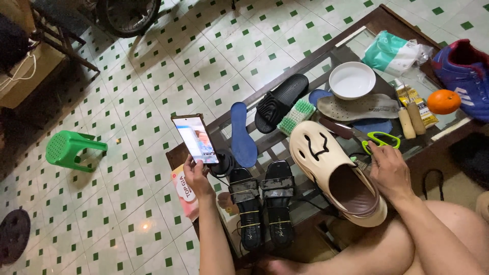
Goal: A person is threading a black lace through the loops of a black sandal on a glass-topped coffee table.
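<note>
Overhead, the head camera shows a glass-topped surface (285, 76) crowded with footwear. At its far right corner lies a green-and-white plastic package (395, 52); a yellow labelled tube (416, 104) sits by the right edge beside an orange (443, 101). A pink printed packet (184, 191) lies on the tiled floor below the near left corner. The left hand (196, 175), fingers curled, pinches the lower end of a lit phone (196, 138) standing upright at that corner. The right hand (389, 170) rests loosely closed against the heel rim of a cream clog (326, 153) near the front edge; whether it grips cannot be told. Green-handled scissors (379, 140) lie just beyond its fingers.
</note>
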